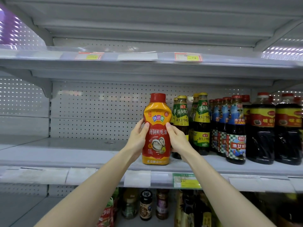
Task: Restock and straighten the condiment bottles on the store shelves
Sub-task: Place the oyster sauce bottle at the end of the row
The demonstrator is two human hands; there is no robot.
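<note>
A large red and yellow oyster sauce squeeze bottle [157,128] with a red cap stands upright on the middle shelf [82,154], label facing me. My left hand [138,138] grips its left side and my right hand [177,140] grips its right side, thumbs on the front of the label. Right of it stand green-labelled glass sauce bottles [199,122], blue-labelled bottles [236,128] and big dark soy sauce bottles [262,128], in rows going back.
The middle shelf left of the held bottle is bare, backed by white pegboard. The upper shelf [147,63] carries price tags on its edge. The lower shelf holds small jars and bottles [146,205] and a red packet [106,215].
</note>
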